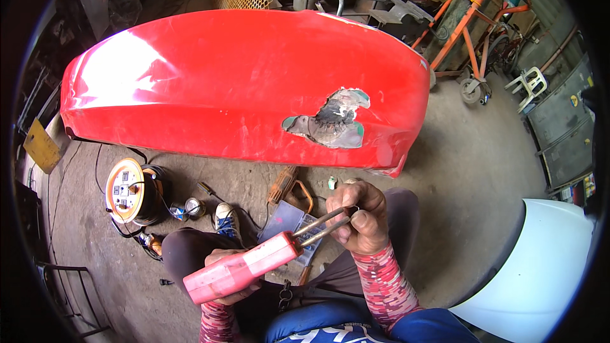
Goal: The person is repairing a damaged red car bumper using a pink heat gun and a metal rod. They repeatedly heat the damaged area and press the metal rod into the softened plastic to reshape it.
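Note:
My left hand (223,255) is wrapped round a red hot stapler (244,268), which points up to the right with two long metal prongs. At the prong tips, the fingers of my right hand (362,216) are pinched on a small thin wire staple (354,208), partly hidden by the fingers. Beyond my hands lies a large red car bumper (210,114). Its right part has a jagged patch (333,124) of bare grey and green where the paint is gone. Under the stapler, an open compartment box (279,219) rests on the floor.
Left of my legs stands a cable reel (126,190) with cords trailing over the floor, next to small cans (194,207). An orange-brown power tool (284,185) lies near the bumper. A white panel (530,273) is at the right, an orange trolley (473,32) at the far right.

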The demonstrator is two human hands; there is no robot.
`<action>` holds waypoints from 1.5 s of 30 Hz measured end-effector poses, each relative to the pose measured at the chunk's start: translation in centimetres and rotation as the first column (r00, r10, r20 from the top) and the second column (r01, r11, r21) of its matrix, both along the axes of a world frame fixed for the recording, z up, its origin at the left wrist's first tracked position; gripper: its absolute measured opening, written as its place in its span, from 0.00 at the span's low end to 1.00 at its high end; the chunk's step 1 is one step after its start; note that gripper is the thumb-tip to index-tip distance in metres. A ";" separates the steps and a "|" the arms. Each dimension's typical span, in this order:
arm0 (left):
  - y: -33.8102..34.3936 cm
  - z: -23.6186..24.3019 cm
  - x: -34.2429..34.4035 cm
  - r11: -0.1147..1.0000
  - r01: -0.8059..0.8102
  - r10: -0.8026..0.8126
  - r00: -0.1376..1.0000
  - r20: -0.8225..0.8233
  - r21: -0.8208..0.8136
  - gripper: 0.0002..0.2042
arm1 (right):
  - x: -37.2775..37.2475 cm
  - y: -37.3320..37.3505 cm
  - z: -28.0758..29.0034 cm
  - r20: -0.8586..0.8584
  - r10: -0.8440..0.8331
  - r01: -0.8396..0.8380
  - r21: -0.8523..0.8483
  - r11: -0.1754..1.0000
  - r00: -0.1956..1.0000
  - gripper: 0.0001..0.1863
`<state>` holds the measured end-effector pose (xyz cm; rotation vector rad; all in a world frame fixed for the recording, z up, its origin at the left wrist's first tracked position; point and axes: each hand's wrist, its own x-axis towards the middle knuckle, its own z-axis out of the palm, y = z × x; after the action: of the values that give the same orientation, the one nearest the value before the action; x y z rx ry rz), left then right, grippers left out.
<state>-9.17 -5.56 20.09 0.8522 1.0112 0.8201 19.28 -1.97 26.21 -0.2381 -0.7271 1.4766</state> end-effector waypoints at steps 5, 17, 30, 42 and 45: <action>0.1 0.7 -0.1 0.986 0.055 -0.062 0.997 0.038 0.159 0.20 | 0.0 0.1 0.0 -0.016 0.039 -0.038 0.034 0.999 0.999 0.14; 0.4 -0.6 0.2 0.932 0.069 -0.062 0.998 -0.030 0.357 0.20 | 0.0 0.6 -0.6 -0.090 0.089 -0.086 0.043 0.995 0.992 0.13; 1.1 0.1 0.6 0.861 0.113 -0.084 0.993 -0.080 0.497 0.16 | -0.3 0.4 -1.2 -0.188 0.110 -0.111 0.003 0.994 0.976 0.14; 0.7 -2.1 -0.5 0.868 0.128 -0.097 0.991 -0.088 0.480 0.19 | -0.8 0.4 -1.0 -0.208 0.109 -0.114 -0.012 0.993 0.972 0.12; 0.7 -1.8 -0.6 0.896 0.131 -0.117 0.991 -0.059 0.423 0.21 | -0.9 0.5 -1.0 -0.182 0.086 -0.090 -0.014 0.996 0.980 0.11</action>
<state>-9.78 -4.85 18.27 1.2955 0.8031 0.9368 18.42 -1.45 25.20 -0.0877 -0.5803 1.5686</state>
